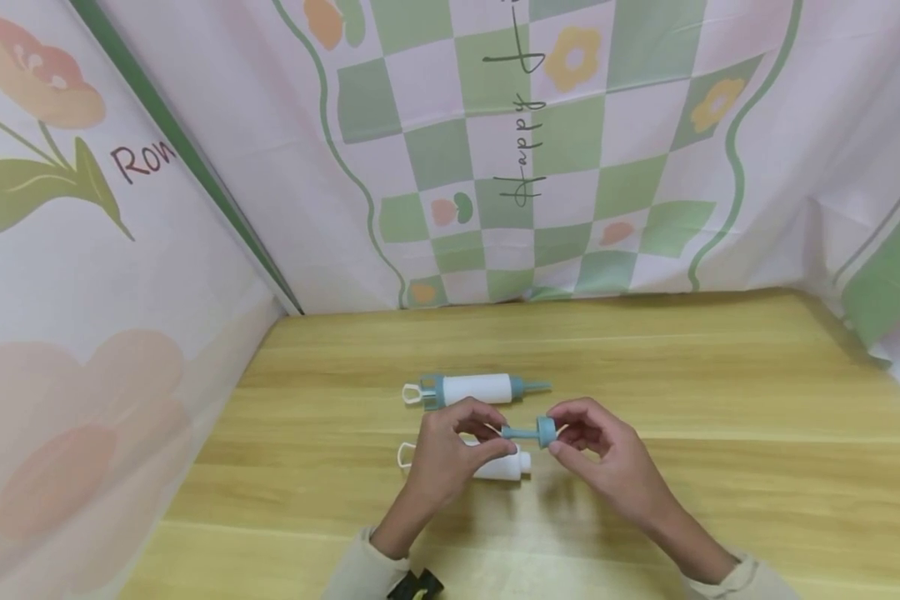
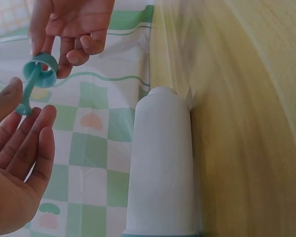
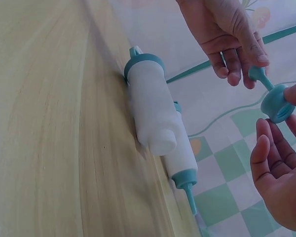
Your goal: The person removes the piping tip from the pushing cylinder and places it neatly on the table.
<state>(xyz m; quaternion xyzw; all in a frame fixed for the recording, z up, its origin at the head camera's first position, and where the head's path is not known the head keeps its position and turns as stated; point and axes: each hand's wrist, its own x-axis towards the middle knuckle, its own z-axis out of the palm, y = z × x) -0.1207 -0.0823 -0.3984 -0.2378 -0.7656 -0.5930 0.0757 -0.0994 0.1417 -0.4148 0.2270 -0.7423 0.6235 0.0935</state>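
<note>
Between both hands, above the table, is a teal nozzle (image 1: 545, 432) with a wide threaded cap at one end and a thin stem ending in a small flared tip. My left hand (image 1: 446, 454) pinches the tip end between thumb and fingers. At the cap end, my right hand (image 1: 615, 450) holds the rim with thumb and fingertips. Below the left hand lies a white bottle (image 1: 506, 467) with a bare neck pointing right, partly hidden by that hand. Its teal collar (image 3: 144, 61) shows in the right wrist view.
Farther back lies a second white bottle (image 1: 477, 389) with a tapered teal nozzle (image 1: 532, 387) fitted and a looped pull handle (image 1: 412, 393). Printed cloth (image 1: 495, 242) hangs behind the wooden table (image 1: 720, 375). A small black object (image 1: 416, 585) lies by the left sleeve.
</note>
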